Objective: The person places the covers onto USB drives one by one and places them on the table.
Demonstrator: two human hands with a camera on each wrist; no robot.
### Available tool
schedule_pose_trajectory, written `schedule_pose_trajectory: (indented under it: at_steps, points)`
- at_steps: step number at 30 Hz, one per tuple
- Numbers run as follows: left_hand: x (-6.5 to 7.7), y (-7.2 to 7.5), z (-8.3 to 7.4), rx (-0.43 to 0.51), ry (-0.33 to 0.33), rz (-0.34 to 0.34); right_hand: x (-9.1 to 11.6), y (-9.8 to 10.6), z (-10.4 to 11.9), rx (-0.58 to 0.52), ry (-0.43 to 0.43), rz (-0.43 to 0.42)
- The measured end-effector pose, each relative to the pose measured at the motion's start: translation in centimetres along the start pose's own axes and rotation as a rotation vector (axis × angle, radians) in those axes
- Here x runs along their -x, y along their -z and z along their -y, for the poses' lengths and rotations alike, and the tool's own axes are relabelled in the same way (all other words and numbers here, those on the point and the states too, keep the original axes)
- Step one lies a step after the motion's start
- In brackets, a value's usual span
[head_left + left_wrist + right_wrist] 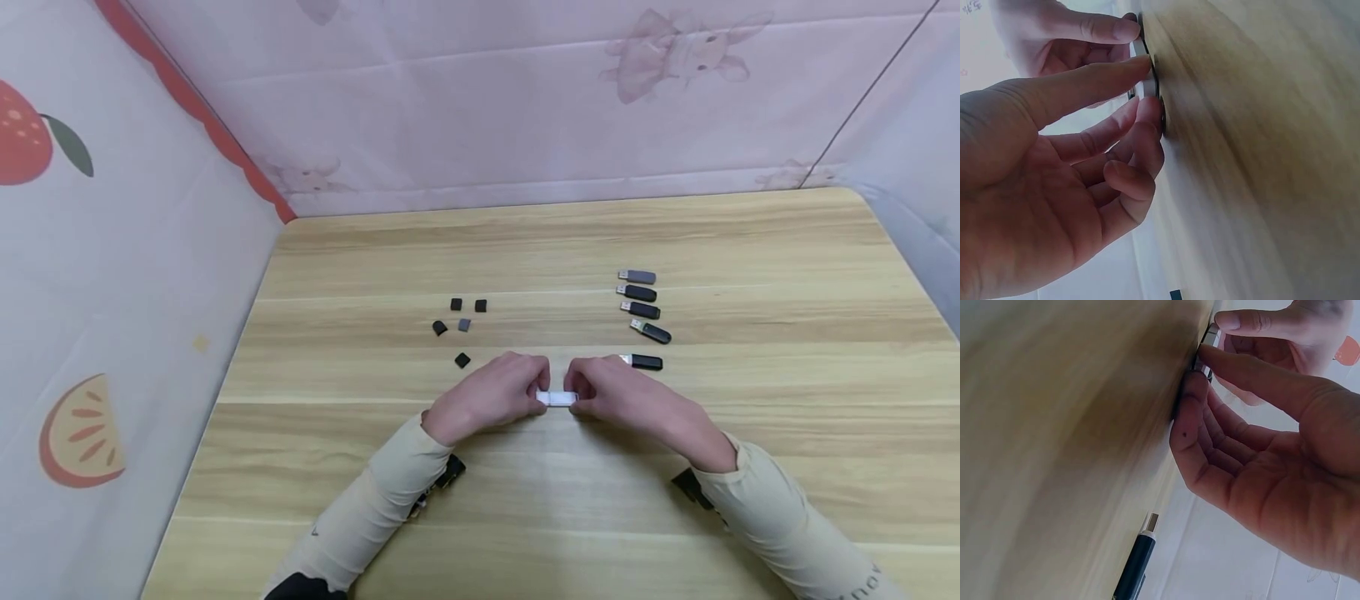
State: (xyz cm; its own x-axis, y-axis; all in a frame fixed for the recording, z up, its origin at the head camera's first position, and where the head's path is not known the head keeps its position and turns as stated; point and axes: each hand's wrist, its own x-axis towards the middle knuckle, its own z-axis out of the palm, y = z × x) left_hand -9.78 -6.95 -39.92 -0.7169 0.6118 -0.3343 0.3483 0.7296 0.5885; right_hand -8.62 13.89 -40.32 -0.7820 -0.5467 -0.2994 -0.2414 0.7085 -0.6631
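A white USB stick (pixel 558 399) lies crosswise between my two hands, just above or on the wooden table. My left hand (pixel 495 393) pinches its left end between thumb and fingers. Its right end is pinched by the thumb and fingers of my right hand (pixel 626 396). The fingertips cover both ends, so whether a cap is on cannot be seen. In the left wrist view, the pale side of the stick (pixel 1145 84) shows between the fingers. A short part of the stick (pixel 1211 336) appears in the right wrist view.
Several small caps, among them a black cap (pixel 462 360) and a grey cap (pixel 464 325), lie left of centre. At the right, several uncapped USB sticks form a column, from a grey stick (pixel 639 277) down to a black stick (pixel 647 362) by my right hand.
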Motion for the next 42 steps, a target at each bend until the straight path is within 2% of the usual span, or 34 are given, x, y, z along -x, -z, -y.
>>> schedule_pose_trajectory:
  at_steps: [4,9,16,20,24,28,33,42]
  points:
    - [0.3,0.7,0.1,0.009,0.019,0.008,0.0,0.1,0.0,-0.014,-0.012,0.017]
    - [1.1,2.7,0.9,0.030,0.042,-0.013,0.0,0.2,-0.1,-0.023,-0.030,0.035]
    - [2.6,5.9,2.3,0.007,0.063,-0.111,0.1,0.3,-0.2,-0.031,-0.035,0.043]
    - [3.1,7.1,3.1,-0.008,0.079,-0.146,0.1,0.3,-0.2,-0.034,-0.035,0.042]
    - [3.5,7.6,3.7,-0.028,0.104,-0.154,0.2,0.4,-0.2,-0.040,-0.030,0.041]
    - [3.6,7.9,4.3,-0.068,0.133,-0.130,0.3,0.6,-0.3,-0.035,-0.025,0.024]
    - [3.4,7.8,4.8,-0.119,0.162,-0.089,0.6,0.9,-0.4,-0.031,-0.020,0.003]
    - [3.4,7.4,5.7,-0.166,0.176,-0.062,1.0,1.9,-0.7,-0.018,-0.017,-0.035]
